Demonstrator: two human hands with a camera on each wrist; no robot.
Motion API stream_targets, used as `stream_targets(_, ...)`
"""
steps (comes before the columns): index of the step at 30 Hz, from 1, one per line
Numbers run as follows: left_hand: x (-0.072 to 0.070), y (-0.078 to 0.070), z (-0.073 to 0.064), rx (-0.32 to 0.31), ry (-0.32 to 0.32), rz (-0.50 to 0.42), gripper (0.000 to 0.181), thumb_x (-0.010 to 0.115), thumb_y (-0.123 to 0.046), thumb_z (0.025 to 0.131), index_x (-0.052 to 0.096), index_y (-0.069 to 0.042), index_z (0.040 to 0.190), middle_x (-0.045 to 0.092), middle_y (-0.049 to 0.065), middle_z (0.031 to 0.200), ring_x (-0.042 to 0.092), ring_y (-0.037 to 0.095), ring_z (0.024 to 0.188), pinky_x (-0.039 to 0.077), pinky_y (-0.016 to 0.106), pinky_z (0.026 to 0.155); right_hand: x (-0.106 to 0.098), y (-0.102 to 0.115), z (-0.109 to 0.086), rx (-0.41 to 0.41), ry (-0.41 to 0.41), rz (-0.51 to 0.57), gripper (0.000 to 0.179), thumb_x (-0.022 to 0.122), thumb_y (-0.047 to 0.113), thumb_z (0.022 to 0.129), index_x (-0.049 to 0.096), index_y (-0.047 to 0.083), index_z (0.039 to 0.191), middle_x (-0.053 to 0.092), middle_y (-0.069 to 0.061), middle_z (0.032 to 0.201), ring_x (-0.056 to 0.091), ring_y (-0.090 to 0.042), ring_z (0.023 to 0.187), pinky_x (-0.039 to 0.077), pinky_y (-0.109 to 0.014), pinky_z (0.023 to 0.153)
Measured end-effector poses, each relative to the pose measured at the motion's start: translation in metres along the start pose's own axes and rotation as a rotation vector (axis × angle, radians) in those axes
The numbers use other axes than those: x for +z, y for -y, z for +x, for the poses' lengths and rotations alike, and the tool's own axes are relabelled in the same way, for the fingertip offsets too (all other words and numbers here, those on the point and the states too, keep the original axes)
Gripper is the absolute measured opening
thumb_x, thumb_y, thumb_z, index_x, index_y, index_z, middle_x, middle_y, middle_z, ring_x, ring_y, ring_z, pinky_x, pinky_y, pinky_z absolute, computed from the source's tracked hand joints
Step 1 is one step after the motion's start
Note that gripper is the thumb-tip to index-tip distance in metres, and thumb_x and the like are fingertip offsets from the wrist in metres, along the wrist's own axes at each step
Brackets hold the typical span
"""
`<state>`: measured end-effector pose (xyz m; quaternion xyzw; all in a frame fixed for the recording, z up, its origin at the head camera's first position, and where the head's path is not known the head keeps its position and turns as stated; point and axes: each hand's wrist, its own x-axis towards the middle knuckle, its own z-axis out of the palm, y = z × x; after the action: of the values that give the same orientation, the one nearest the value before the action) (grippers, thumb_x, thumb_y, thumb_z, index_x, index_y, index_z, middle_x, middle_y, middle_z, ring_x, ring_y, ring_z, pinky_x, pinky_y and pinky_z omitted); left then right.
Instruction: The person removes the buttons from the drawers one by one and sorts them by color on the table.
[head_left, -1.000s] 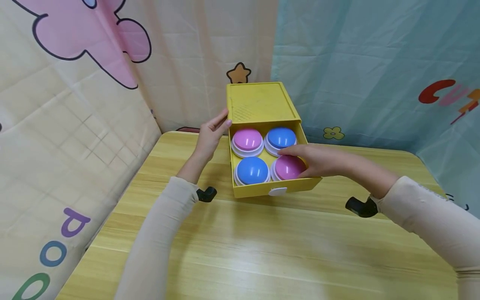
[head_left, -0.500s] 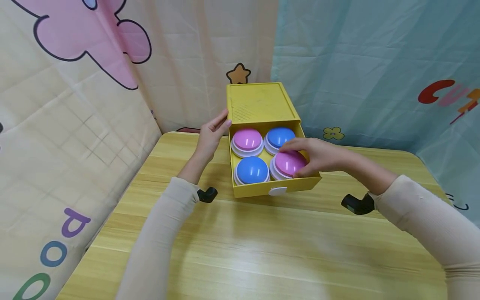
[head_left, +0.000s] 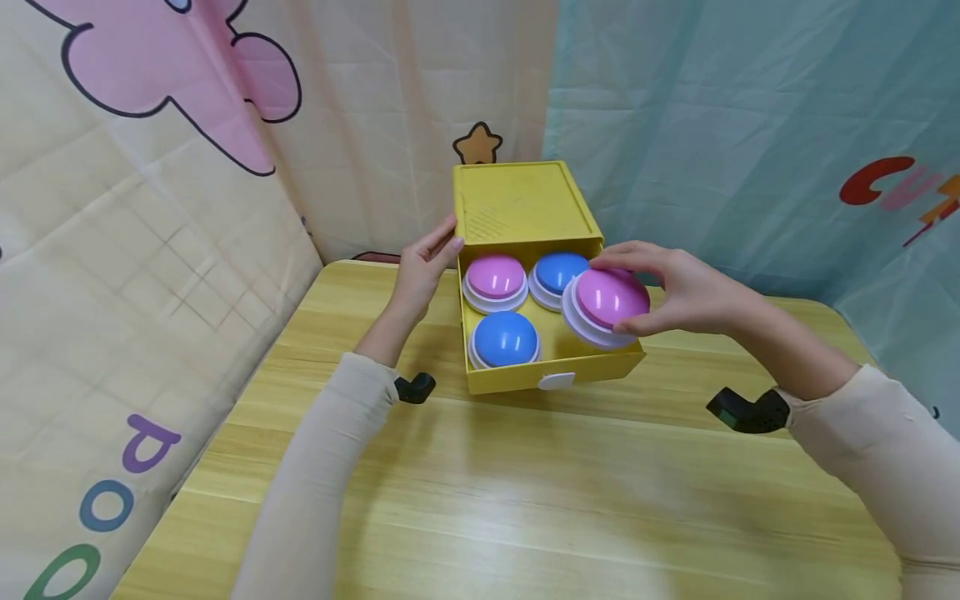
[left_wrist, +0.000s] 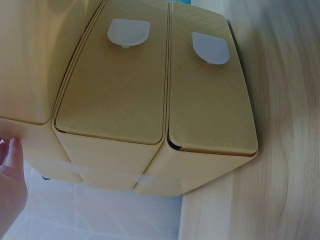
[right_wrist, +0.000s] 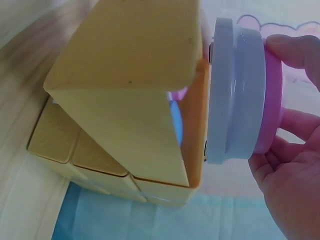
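Note:
A yellow cabinet of stacked drawers [head_left: 525, 202] stands near the back of the table, its top drawer [head_left: 495, 382] pulled out. My right hand [head_left: 693, 292] grips a pink dome push button [head_left: 609, 296] with a white base between thumb and fingers. That button is tilted and raised over the drawer's right side. Three more remain inside: a pink button [head_left: 495, 277] at back left, a blue button [head_left: 506, 339] at front left, and another blue button [head_left: 561, 273] at back right, partly covered. My left hand [head_left: 418, 275] touches the cabinet's left side with fairly straight fingers.
Two lower drawers with white pull tabs [left_wrist: 128, 32] are pushed in beneath the open one. The wooden tabletop [head_left: 525, 500] extends in front. Printed curtains [head_left: 712, 150] hang right behind the cabinet and along the left.
My right hand has lifted the front-right pink button from the drawer, moving it up and to the right. The left hand and the cabinet have stayed in place.

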<state>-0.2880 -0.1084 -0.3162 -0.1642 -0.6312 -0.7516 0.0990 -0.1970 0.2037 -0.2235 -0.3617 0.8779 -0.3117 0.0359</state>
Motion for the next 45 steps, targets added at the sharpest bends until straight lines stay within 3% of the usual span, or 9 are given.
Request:
stream_targets(7,0.000,0.000,0.001,0.002,0.002,-0.006,0.044,0.058,-0.007,0.087,0.045,0.002,0.129,0.043,0.009,0.135,0.042,0.014,0.120,0.037,0.022,0.096,-0.013,-0.004,-0.032,0.005,-0.107,-0.066,0.065,0.079,0.003,0.066,0.051,0.005,0.125,0.045,-0.003,0.124,0.040,-0.008,0.105,0.046,-0.014,0.073)
stream_targets(12,-0.001,0.001,0.001,0.002,0.004,-0.005,0.044,0.058,-0.007,0.087,0.045,0.001,0.129,0.042,0.009,0.135,0.042,0.015,0.120,0.037,0.022,0.096,-0.014,-0.018,-0.059,0.084,-0.184,-0.049,0.069,0.079,-0.002,0.063,0.051,0.008,0.126,0.044,0.004,0.123,0.038,-0.005,0.105,0.042,-0.009,0.072)
stream_targets(20,-0.001,0.002,0.001,0.018,0.000,-0.003,0.044,0.058,-0.007,0.087,0.046,0.002,0.128,0.043,0.010,0.134,0.043,0.014,0.120,0.037,0.022,0.096,0.001,-0.054,-0.103,0.188,-0.271,-0.048,0.069,0.078,-0.001,0.064,0.050,0.005,0.127,0.042,0.015,0.120,0.038,0.000,0.102,0.036,-0.001,0.073)
stream_targets(24,-0.001,0.002,0.001,0.027,-0.004,0.003,0.043,0.059,-0.008,0.087,0.046,0.002,0.128,0.044,0.009,0.134,0.043,0.014,0.119,0.038,0.022,0.096,0.017,-0.077,-0.119,0.243,-0.278,-0.032,0.069,0.079,0.003,0.066,0.048,0.002,0.127,0.043,0.006,0.121,0.037,0.001,0.100,0.037,-0.002,0.071)
stream_targets(27,-0.001,0.002,0.001,0.025,-0.004,0.002,0.044,0.059,-0.009,0.087,0.047,0.001,0.128,0.045,0.008,0.133,0.044,0.013,0.119,0.038,0.022,0.095,0.029,-0.091,-0.130,0.307,-0.277,-0.035,0.067,0.079,0.007,0.067,0.048,0.000,0.126,0.044,-0.007,0.122,0.038,-0.005,0.101,0.037,-0.002,0.070)
stream_targets(30,0.000,0.002,0.000,0.023,0.000,-0.003,0.044,0.059,-0.009,0.087,0.047,0.001,0.128,0.045,0.008,0.133,0.044,0.013,0.119,0.038,0.022,0.095,0.041,-0.105,-0.138,0.338,-0.259,-0.019,0.065,0.077,0.009,0.070,0.046,-0.005,0.126,0.042,-0.020,0.122,0.040,-0.022,0.104,0.038,-0.003,0.068)
stream_targets(34,0.000,0.002,0.000,0.015,-0.001,-0.021,0.043,0.059,-0.007,0.087,0.047,0.002,0.128,0.044,0.009,0.134,0.044,0.014,0.119,0.038,0.023,0.095,0.055,-0.124,-0.147,0.419,-0.218,0.016,0.064,0.075,0.014,0.074,0.044,-0.007,0.126,0.040,-0.026,0.125,0.040,-0.042,0.104,0.040,-0.006,0.066)
stream_targets(37,0.000,0.001,0.000,0.004,-0.002,-0.030,0.043,0.058,-0.005,0.087,0.046,0.003,0.128,0.042,0.009,0.135,0.043,0.015,0.120,0.038,0.023,0.096,0.066,-0.138,-0.153,0.475,-0.193,0.019,0.065,0.073,0.019,0.076,0.042,-0.007,0.127,0.040,-0.029,0.125,0.041,-0.045,0.105,0.042,-0.009,0.065)
stream_targets(45,-0.001,0.002,0.000,0.000,0.002,-0.026,0.044,0.057,-0.006,0.088,0.045,0.002,0.129,0.042,0.009,0.136,0.042,0.015,0.120,0.038,0.022,0.096,0.089,-0.160,-0.158,0.473,-0.204,-0.017,0.064,0.075,0.019,0.074,0.045,-0.010,0.122,0.043,-0.028,0.120,0.045,-0.041,0.100,0.041,-0.009,0.067)
